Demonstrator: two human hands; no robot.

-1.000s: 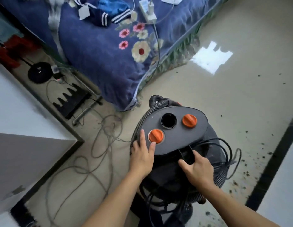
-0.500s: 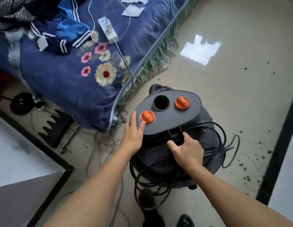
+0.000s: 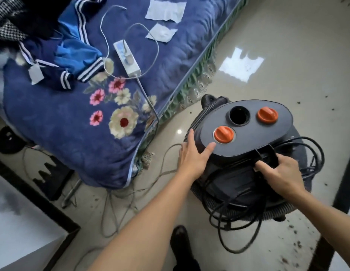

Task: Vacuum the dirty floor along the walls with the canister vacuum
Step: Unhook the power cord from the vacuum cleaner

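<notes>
Fingers of my left hand lie straight and spread against the left edge of the canister vacuum. The thumb rests on its grey lid just beside the nearer orange knob. My right hand is curled round the black handle at the lid's near edge, fingertips hidden beneath it. Neither hold has altered over the last second. What has changed is the setting: the vacuum, which sat just off the corner of the bed, now stands beside the bed's long side. My dark shoe has also come into view below. I judge that I am sliding the machine across the floor to position it, though my turning head may account for part of the shift. The black cord hangs in loose loops around the body, and the ribbed hose is wrapped against it, so vacuuming has not begun. Dark specks of dirt lie on the floor at right, near a dark border strip.
</notes>
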